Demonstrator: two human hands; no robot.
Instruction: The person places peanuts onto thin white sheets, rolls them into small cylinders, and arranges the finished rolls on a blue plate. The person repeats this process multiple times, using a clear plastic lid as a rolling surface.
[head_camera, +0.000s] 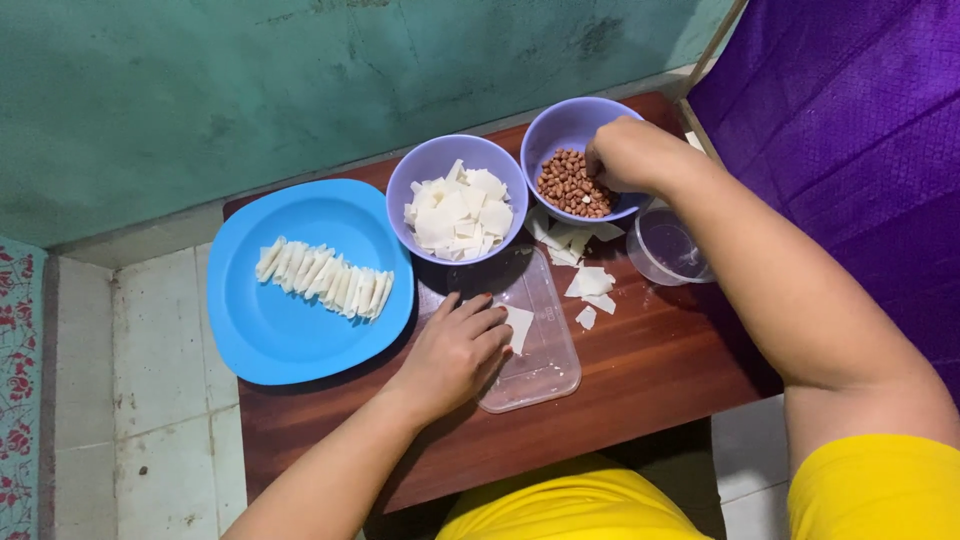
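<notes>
My right hand (628, 152) reaches into a purple bowl (560, 122) of brown peanuts (570, 184), fingers pinched among the nuts. My left hand (455, 350) rests flat on a clear plastic lid (545, 350), its fingertips touching a small white dough square (518, 326). A second purple bowl (420, 165) holds a heap of white dough squares (460, 213). On the blue plate (270, 335) at the left lies a row of rolled white pieces (325, 279).
All of this sits on a small dark wooden table (650, 380). Loose dough squares (590, 280) lie beside a small clear cup (668, 245). A green wall is behind, tiled floor to the left, purple cloth at the right.
</notes>
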